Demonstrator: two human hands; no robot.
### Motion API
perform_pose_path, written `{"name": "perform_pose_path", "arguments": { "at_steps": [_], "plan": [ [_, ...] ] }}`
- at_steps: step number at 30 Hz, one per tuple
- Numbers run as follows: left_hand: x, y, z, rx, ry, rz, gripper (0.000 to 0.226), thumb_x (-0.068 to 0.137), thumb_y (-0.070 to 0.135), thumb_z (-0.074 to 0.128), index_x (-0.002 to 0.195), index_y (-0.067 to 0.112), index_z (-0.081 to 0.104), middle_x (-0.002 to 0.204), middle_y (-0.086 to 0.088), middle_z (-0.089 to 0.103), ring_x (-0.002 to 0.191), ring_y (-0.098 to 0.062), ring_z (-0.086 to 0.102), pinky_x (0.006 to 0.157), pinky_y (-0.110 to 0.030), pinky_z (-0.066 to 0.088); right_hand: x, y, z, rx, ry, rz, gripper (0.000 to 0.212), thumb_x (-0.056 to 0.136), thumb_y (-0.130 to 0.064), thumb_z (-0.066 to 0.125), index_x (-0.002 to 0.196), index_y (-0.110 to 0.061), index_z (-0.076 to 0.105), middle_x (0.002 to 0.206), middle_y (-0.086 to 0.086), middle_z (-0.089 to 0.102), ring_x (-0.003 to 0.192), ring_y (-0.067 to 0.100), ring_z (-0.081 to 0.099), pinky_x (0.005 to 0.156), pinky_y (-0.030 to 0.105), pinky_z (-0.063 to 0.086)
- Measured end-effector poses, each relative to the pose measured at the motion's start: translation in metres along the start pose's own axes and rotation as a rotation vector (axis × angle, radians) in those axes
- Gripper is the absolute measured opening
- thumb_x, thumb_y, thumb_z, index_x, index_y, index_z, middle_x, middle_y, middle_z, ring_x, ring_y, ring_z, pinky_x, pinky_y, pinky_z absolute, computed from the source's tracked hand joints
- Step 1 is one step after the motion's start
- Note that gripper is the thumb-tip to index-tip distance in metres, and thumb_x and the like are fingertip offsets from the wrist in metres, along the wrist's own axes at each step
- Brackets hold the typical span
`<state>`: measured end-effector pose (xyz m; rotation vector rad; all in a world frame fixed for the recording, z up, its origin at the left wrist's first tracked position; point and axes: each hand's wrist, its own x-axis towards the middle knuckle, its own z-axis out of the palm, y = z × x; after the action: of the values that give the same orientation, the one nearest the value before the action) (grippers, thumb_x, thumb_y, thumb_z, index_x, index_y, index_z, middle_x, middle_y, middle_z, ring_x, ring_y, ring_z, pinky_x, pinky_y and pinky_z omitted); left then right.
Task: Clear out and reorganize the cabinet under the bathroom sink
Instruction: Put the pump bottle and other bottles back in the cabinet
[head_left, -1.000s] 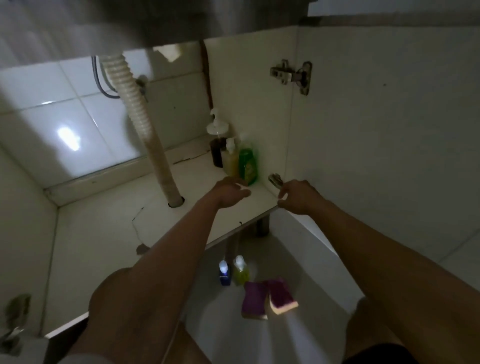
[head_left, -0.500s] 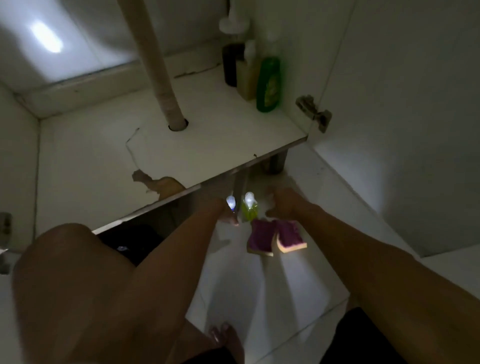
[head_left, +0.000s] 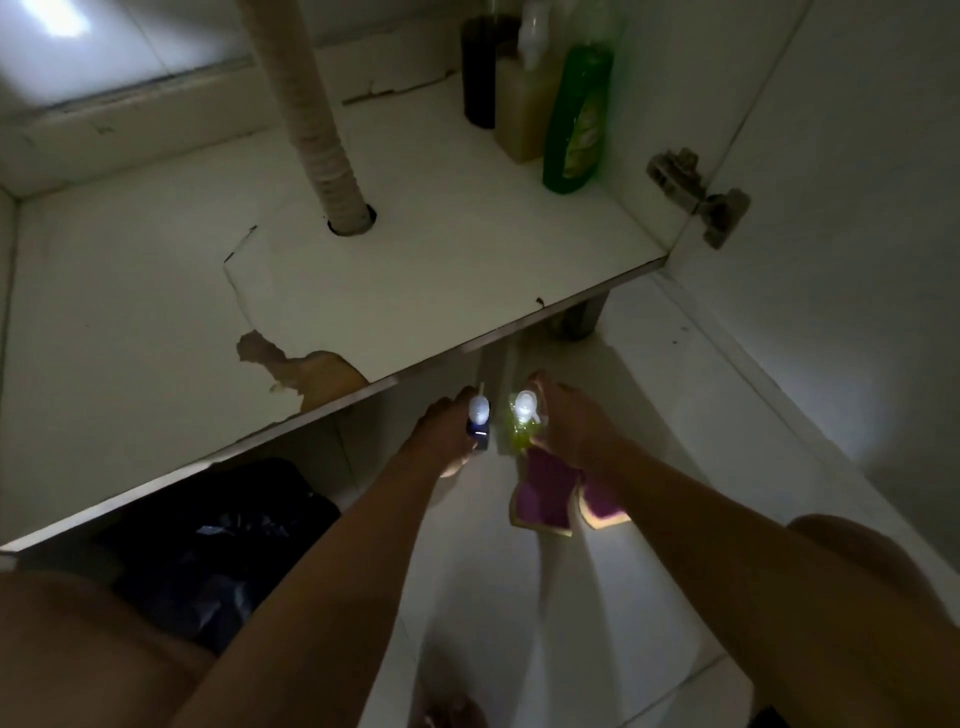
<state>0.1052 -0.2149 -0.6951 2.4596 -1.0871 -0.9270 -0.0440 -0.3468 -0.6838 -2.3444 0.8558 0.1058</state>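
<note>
**Two grips at once**

Just in front of the shelf (head_left: 415, 249) edge, the left hand (head_left: 444, 439) wraps round the blue bottle (head_left: 479, 423) and the right hand (head_left: 569, 434) round the yellow bottle (head_left: 522, 428) (both white-capped). Purple sponges (head_left: 543, 493) lie further out from it. Tall bottles (head_left: 574, 119) stand at the shelf's back right corner.

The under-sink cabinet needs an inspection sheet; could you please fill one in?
Surface: cabinet floor, laminate cracked and peeled near the front edge.
Job's things: dark bottle, tan bottle and green bottle upright in the back right corner; blue bottle, yellow bottle and sponges on the tile floor.
Clutter: dark bag below the cabinet floor.
Grips: left hand at blue bottle, right hand at yellow bottle; hold unclear, dim.
Cables: nothing seen.
Surroundings: drain hose through cabinet floor; hinge on open door.
</note>
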Motion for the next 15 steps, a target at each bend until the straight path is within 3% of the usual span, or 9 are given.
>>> {"name": "perform_pose_path", "arguments": {
  "at_steps": [4, 7, 10, 13, 15],
  "plan": [
    [-0.005, 0.007, -0.007, 0.084, 0.019, 0.058, 0.052, 0.077, 0.034, 0.076, 0.118, 0.024, 0.045, 0.119, -0.003, 0.046, 0.099, -0.029, 0.059, 0.081, -0.030, 0.047, -0.004, 0.002, 0.000, 0.023, 0.038, 0.032, 0.078, 0.074, -0.029, 0.083, 0.136, -0.009, 0.042, 0.123, 0.015, 0.057, 0.107, 0.035, 0.061, 0.085, 0.036, 0.047],
    [-0.018, 0.018, -0.015, -0.013, 0.011, 0.174, 0.057, 0.064, 0.035, 0.085, 0.103, 0.025, 0.045, 0.103, 0.007, 0.059, 0.088, -0.017, 0.063, 0.070, -0.026, 0.048, -0.017, 0.008, -0.009, 0.113, 0.068, 0.085, 0.084, 0.071, -0.047, 0.082, 0.137, -0.014, 0.040, 0.121, 0.010, 0.060, 0.107, 0.031, 0.061, 0.085, 0.037, 0.049],
    [-0.026, 0.043, -0.029, -0.137, -0.035, 0.235, 0.059, 0.058, 0.040, 0.084, 0.100, 0.028, 0.044, 0.096, 0.008, 0.066, 0.086, -0.012, 0.066, 0.076, -0.035, 0.058, -0.032, 0.014, -0.035, 0.215, 0.131, 0.112, 0.079, 0.062, -0.060, 0.082, 0.120, -0.026, 0.042, 0.104, -0.001, 0.062, 0.090, 0.022, 0.063, 0.073, 0.034, 0.050],
    [-0.029, 0.085, -0.047, -0.165, -0.008, 0.392, 0.049, 0.056, 0.045, 0.077, 0.093, 0.028, 0.050, 0.091, 0.008, 0.065, 0.083, -0.011, 0.066, 0.077, -0.038, 0.057, -0.042, 0.019, -0.070, 0.204, 0.289, 0.088, 0.062, 0.070, -0.058, 0.075, 0.113, -0.028, 0.042, 0.098, -0.002, 0.061, 0.085, 0.022, 0.062, 0.065, 0.030, 0.043],
    [-0.032, 0.118, -0.063, -0.149, 0.041, 0.492, 0.050, 0.059, 0.046, 0.076, 0.095, 0.021, 0.053, 0.089, 0.006, 0.065, 0.079, -0.011, 0.065, 0.073, -0.036, 0.057, -0.046, 0.021, -0.093, 0.188, 0.436, 0.068, 0.062, 0.071, -0.055, 0.078, 0.116, -0.027, 0.044, 0.099, -0.004, 0.060, 0.087, 0.020, 0.062, 0.064, 0.030, 0.044]
  ]
}}
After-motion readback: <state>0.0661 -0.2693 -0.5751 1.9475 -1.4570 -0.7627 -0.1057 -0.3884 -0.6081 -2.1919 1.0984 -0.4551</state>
